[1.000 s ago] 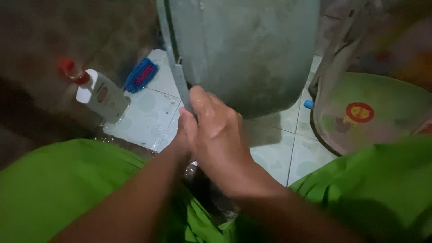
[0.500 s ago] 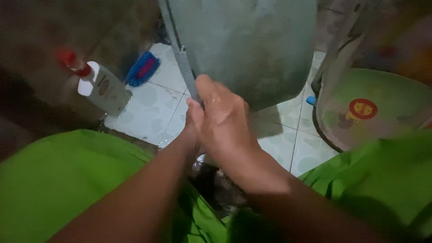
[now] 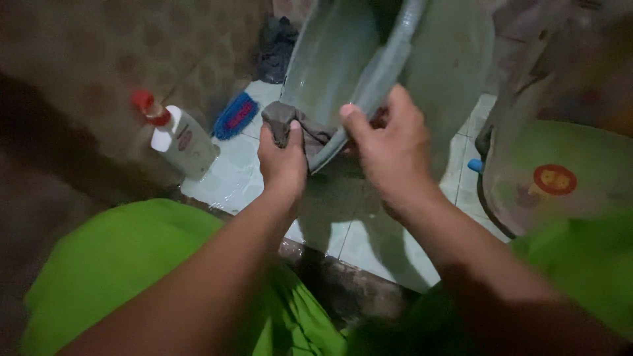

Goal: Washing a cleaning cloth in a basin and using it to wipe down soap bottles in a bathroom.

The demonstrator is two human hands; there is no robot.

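Observation:
A large grey-green plastic basin (image 3: pixel 330 72) is tipped up on its side over the wet tiled floor (image 3: pixel 227 175). My right hand (image 3: pixel 389 148) grips its rim, thumb over the edge. My left hand (image 3: pixel 282 161) is closed on a wet grey cloth (image 3: pixel 290 122), which it presses against the rim and the inside of the basin. Both forearms reach forward between my knees, which are covered in bright green fabric.
A white bottle with a red pump top (image 3: pixel 179 137) stands on the tiles at the left. A blue scrub brush (image 3: pixel 236 115) lies beyond it. A clear tub holding a green item with a round cartoon sticker (image 3: pixel 557 181) stands at the right.
The basin has been turned, so its inside now faces me. My hands have come apart: the left now shows with the grey cloth, the right has shifted up the rim.

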